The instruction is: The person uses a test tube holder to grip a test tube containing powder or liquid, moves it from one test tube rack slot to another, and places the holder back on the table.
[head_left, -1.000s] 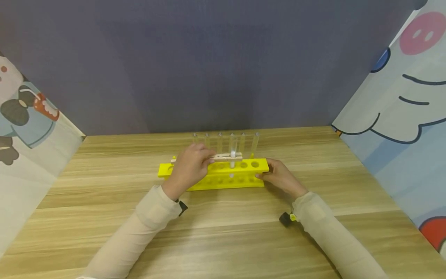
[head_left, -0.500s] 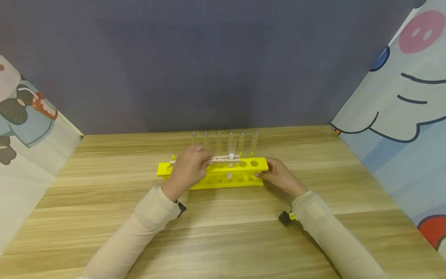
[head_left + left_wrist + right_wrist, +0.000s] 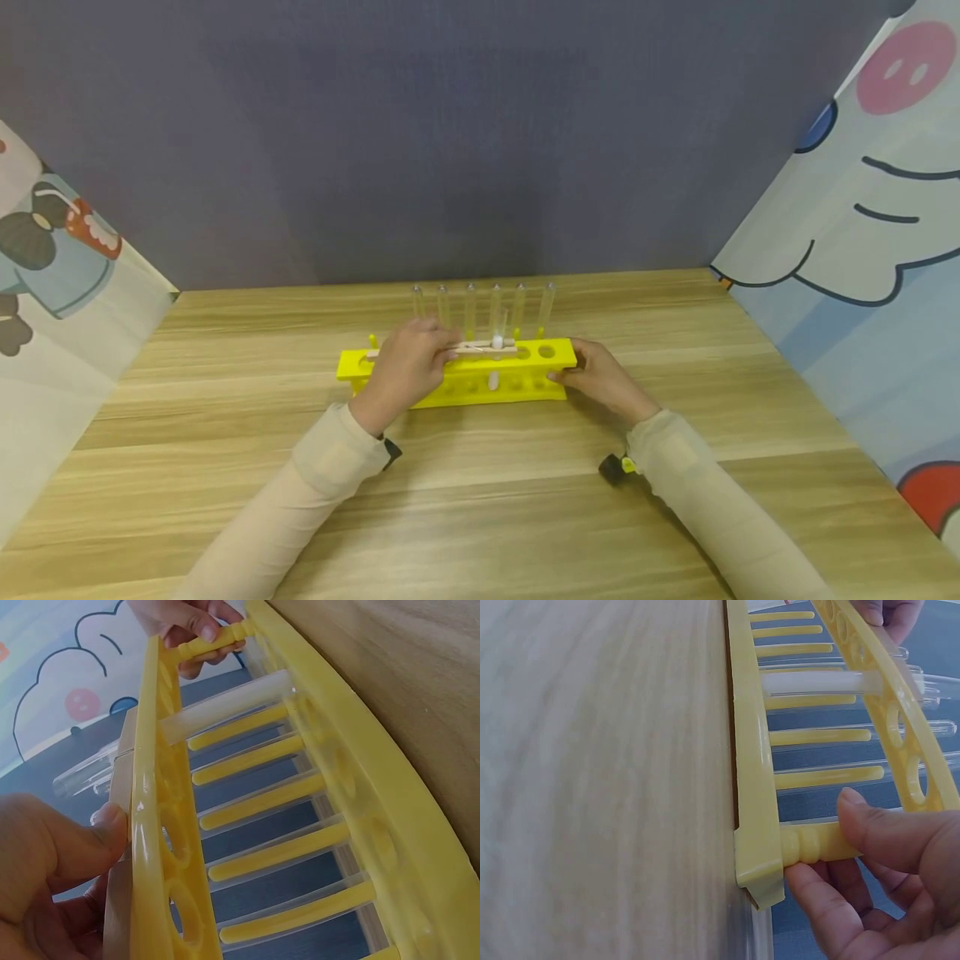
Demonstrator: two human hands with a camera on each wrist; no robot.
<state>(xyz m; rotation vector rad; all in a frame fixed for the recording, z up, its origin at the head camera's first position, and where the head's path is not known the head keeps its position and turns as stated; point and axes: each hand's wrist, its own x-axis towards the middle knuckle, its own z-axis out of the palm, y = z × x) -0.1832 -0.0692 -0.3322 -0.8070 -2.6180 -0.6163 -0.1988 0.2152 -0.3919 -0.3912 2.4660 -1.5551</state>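
- My left hand (image 3: 408, 358) pinches a wooden clip (image 3: 480, 347) between thumb and fingers.
- The wooden clip is long and thin. It lies flat, going left to right, just over the top of the rack, and its biting end points to my right.
- That end has a glass tube with white stuff (image 3: 821, 682) in its grip, near the top of the white part.
- The tube stands almost straight up, round bottom down, with see-through glass above. It goes down through the third hole from the right, and its bottom is by the lower board.
- My right hand (image 3: 603, 379) holds the post at the right end of the yellow rack (image 3: 513, 368), thumb on one side and fingers on the other.
- The yellow rack sits on the table in front of me, its long side going left to right.
- Along its back, six glass tubes (image 3: 470, 308) stand upside down over yellow pegs (image 3: 821, 737), round ends up. One bare peg (image 3: 372, 341) shows at the left.
- My sleeves (image 3: 337, 450) are cream.
- The table (image 3: 480, 517) has wood stripes.
- Behind it is a dark wall (image 3: 450, 142).
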